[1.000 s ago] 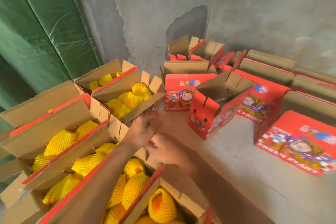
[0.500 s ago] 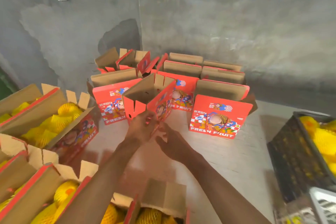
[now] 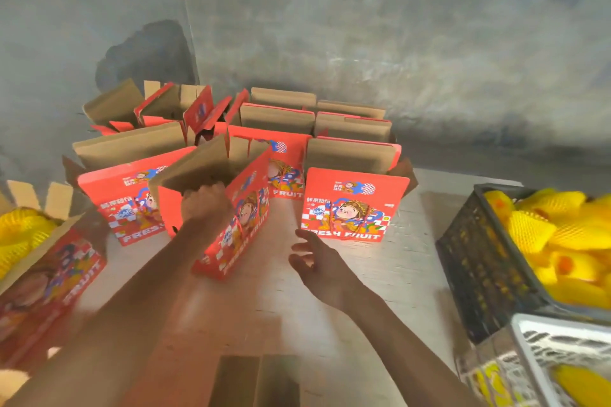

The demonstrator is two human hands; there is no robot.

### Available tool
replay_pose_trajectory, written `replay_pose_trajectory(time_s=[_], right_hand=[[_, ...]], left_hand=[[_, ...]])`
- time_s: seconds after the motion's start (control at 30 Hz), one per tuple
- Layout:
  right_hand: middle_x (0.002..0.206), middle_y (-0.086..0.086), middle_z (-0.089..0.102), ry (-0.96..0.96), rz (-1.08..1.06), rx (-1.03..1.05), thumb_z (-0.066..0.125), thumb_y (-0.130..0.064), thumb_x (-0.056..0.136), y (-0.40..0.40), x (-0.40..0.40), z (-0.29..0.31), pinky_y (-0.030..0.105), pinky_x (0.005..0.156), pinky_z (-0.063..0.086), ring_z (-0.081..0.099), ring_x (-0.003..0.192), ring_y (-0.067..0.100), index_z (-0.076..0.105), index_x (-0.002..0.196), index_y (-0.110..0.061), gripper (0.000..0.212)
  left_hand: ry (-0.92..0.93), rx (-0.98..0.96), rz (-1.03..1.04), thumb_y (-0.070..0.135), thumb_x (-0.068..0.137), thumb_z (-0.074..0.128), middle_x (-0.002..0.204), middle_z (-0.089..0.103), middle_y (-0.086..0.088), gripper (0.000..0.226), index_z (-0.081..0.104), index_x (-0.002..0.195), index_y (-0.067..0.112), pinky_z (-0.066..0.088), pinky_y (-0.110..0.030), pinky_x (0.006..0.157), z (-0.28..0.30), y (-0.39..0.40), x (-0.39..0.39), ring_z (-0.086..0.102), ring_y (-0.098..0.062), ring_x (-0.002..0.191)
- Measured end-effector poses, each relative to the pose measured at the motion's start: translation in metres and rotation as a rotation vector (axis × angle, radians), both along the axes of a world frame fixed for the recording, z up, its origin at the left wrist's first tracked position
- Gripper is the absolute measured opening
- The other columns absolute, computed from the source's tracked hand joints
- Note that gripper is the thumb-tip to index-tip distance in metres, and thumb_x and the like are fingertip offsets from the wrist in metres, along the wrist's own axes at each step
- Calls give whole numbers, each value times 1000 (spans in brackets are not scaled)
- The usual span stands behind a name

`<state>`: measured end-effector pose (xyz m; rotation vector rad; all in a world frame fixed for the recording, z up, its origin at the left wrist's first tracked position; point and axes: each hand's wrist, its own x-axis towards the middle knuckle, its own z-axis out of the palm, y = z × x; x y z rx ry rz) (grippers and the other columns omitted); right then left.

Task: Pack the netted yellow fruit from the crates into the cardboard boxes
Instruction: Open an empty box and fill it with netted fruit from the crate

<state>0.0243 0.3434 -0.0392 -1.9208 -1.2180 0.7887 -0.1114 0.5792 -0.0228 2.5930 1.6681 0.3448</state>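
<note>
red printed cardboard, tipped on its near corner: the empty box [image 3: 228,208] at the centre of the table [image 3: 413,258] is gripped at its near top edge by the left hand [image 3: 205,203], fingers curled over the rim, while the right hand [image 3: 314,261] hangs at four o'clock of it, fingers spread wide, holding nothing. held one-handed and tilted, the box could fold or topple into the standing boxes behind. the netted yellow fruit [image 3: 542,235] waits in the black crate [image 3: 479,261] at three o'clock, more in the pale crate [image 3: 562,353] at five o'clock and in a filled box [image 3: 49,274] at nine o'clock. count: two crates, one filled box in view, roughly eight empty boxes [image 3: 350,205] from ten to one o'clock; the back rows overlap too much to be sure.
</note>
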Motion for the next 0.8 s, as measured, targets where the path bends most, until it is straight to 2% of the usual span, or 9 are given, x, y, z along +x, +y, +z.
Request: replay_pose_trajectory(time_s=[0.17,0.23,0.33,0.47,0.6,0.63,0.7,0.73,0.8], right_hand=[[131,-5,62,19,-25,49,57,-33,105,-25,7,8,5,76,43,64,106,13,44,150,-28,47],[128,-6,63,6,-5,87,57,-31,105,-40,4,11,6,77,45,66,106,14,46,149,-27,45],[133,-7,61,-8,7,106,51,-32,108,-68,6,14,22,88,51,64,111,12,48,148,-27,41],[127,-11,62,-34,-30,191,43,-30,111,-122,23,21,8,87,41,58,102,-1,57,143,-22,36],[127,5,67,150,-205,134,37,-39,111,-195,49,26,39,99,50,64,114,26,60,126,-23,32],[122,6,69,266,-273,120,39,-45,109,-215,56,28,43,94,56,67,111,26,60,120,-24,31],[87,-5,72,552,-391,139,47,-50,105,-259,69,31,31,60,59,71,75,12,62,105,-22,32],[73,-9,68,598,-420,140,51,-45,105,-279,75,31,23,48,53,65,58,6,63,103,-19,29],[72,-1,60,617,-413,104,49,-26,106,-314,81,30,18,40,42,57,49,7,62,111,-13,19]], left_hand=[[-301,138,-169,13,96,55,90,67,-22,12,60,92,3,47,-48,76,18,-92,-3,65,-46,81],[-309,135,-170,16,98,53,97,65,-21,15,60,101,3,47,-48,76,23,-129,4,65,-45,86],[-330,130,-163,20,101,48,108,65,-19,28,60,117,2,48,-46,75,24,-183,19,65,-43,93],[-342,111,-215,27,102,43,108,65,-15,33,58,119,2,49,-45,70,27,-264,51,67,-38,92],[-250,108,-350,35,105,40,91,62,-4,23,55,105,18,51,-43,71,25,-358,91,66,-29,84],[-238,86,-380,35,102,44,90,62,-2,18,55,102,21,52,-43,73,25,-382,98,66,-27,84],[-215,29,-455,34,94,59,91,63,1,14,53,101,23,53,-42,71,20,-432,110,68,-27,85],[-192,12,-495,33,90,65,94,63,2,20,54,102,23,53,-40,68,16,-456,114,69,-28,86],[-168,2,-533,32,85,68,96,64,3,24,56,103,23,48,-37,65,8,-499,115,69,-27,88]])
